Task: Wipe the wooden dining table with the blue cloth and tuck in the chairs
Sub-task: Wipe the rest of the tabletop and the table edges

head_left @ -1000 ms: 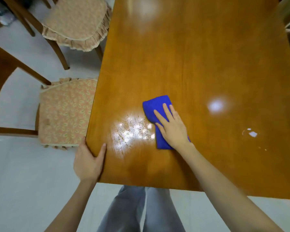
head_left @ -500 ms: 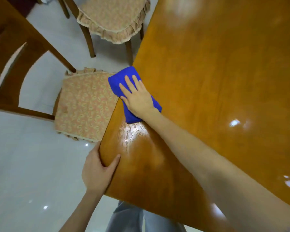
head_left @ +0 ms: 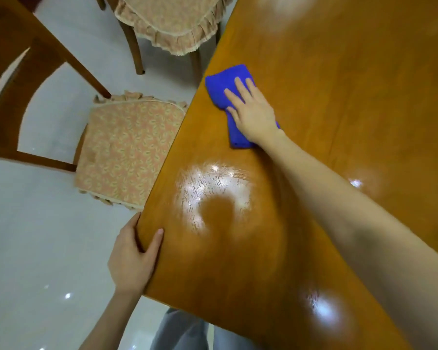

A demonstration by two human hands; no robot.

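Note:
The glossy wooden dining table [head_left: 339,84] fills the right side of the view. A folded blue cloth [head_left: 225,84] lies flat on it close to the left edge. My right hand [head_left: 253,114] presses palm-down on the cloth with the fingers spread. My left hand [head_left: 133,258] grips the table's near left corner, thumb on top. A wet, streaky patch [head_left: 213,193] shines between the two hands. Two chairs stand at the left side: the near chair [head_left: 127,152] with a patterned cushion, its seat partly under the table, and a far chair [head_left: 170,21].
The near chair's dark wooden back [head_left: 18,79] rises at the far left. A pale tiled floor [head_left: 36,248] lies around the table. My legs in grey trousers [head_left: 182,332] stand at the table's near edge.
My right hand has slid the cloth from the wet patch out to the table's left edge, then back onto the table and farther away. My left hand kept its hold on the corner.

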